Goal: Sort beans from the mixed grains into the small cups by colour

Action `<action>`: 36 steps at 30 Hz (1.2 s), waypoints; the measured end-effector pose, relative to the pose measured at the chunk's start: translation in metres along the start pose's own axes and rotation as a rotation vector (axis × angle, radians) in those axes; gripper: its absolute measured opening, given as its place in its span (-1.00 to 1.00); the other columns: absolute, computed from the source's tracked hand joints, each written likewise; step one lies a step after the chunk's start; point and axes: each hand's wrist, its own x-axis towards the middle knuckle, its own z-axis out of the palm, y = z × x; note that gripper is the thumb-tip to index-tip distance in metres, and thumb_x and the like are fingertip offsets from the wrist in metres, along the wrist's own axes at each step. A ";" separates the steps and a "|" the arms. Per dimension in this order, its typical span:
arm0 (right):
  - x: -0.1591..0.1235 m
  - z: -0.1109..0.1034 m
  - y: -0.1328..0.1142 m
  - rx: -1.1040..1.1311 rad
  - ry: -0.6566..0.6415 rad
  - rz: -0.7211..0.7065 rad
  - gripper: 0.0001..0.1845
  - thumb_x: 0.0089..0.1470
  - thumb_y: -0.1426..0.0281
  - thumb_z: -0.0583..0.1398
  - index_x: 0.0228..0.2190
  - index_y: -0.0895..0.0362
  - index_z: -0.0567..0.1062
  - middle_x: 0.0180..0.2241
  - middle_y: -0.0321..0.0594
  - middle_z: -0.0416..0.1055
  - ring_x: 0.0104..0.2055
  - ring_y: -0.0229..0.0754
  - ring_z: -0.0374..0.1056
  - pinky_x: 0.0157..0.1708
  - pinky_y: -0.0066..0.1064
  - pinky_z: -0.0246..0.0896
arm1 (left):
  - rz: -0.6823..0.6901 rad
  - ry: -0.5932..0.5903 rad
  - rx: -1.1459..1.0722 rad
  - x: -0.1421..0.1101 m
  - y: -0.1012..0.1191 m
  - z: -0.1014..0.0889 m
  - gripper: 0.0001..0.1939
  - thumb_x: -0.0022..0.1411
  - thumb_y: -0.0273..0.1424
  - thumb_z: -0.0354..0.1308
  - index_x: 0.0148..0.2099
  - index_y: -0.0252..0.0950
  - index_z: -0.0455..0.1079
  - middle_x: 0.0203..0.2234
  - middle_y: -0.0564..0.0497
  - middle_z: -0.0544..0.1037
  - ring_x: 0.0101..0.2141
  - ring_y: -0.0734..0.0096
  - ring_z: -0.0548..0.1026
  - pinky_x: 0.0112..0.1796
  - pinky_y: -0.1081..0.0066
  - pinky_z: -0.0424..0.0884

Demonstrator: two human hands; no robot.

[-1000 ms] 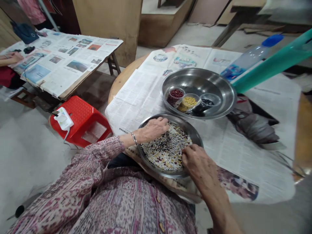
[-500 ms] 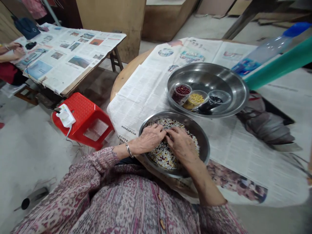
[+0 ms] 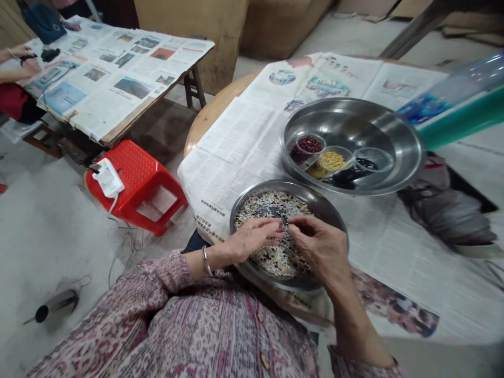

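A steel bowl at the table's near edge holds a mix of white grains and dark, red and yellow beans. Over the mix, my left hand lies flat with its fingers stretched out and holds nothing visible. My right hand is beside it, thumb and fingertips pinched together; whatever they hold is too small to make out. Behind stands a larger steel basin with three transparent cups: red beans, yellow beans and black beans.
Newspaper covers the round table. A plastic bottle, a green tube-like thing and a grey cloth bundle lie at right. To the left are a red stool with a power strip and another person's hands.
My hands have drawn apart and back towards me; the left has flattened out and the right has lifted into a pinch. The camera view has shifted slightly.
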 end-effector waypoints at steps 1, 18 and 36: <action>-0.003 -0.001 -0.004 0.058 -0.050 -0.007 -0.74 0.00 0.25 0.18 -0.35 0.11 0.60 -0.44 -0.23 0.57 -0.44 -0.17 0.44 -0.40 -0.38 0.30 | -0.082 0.001 -0.173 0.003 -0.003 0.002 -0.79 0.34 -0.41 0.07 -0.11 -0.38 0.48 -0.24 -0.15 0.58 -0.20 0.35 0.53 -0.01 0.25 0.40; 0.018 0.032 0.004 -0.261 -0.022 -0.272 -0.67 0.10 0.41 0.04 -0.24 0.16 0.57 -0.27 -0.04 0.53 -0.23 -0.05 0.43 -0.14 -0.21 0.31 | -0.207 0.076 -0.533 -0.037 0.007 -0.004 -0.81 0.35 -0.53 0.04 -0.25 -0.44 0.48 -0.42 -0.06 0.53 -0.38 0.51 0.48 -0.21 0.45 0.40; 0.022 0.034 -0.008 -0.517 -0.077 -0.357 -0.75 0.15 0.45 0.02 -0.37 0.14 0.50 -0.37 -0.09 0.40 -0.37 -0.12 0.26 -0.33 -0.31 0.14 | -0.154 0.079 -0.578 -0.036 0.001 -0.005 -0.83 0.33 -0.54 0.06 -0.25 -0.45 0.48 -0.42 -0.05 0.53 -0.39 0.52 0.48 -0.22 0.45 0.38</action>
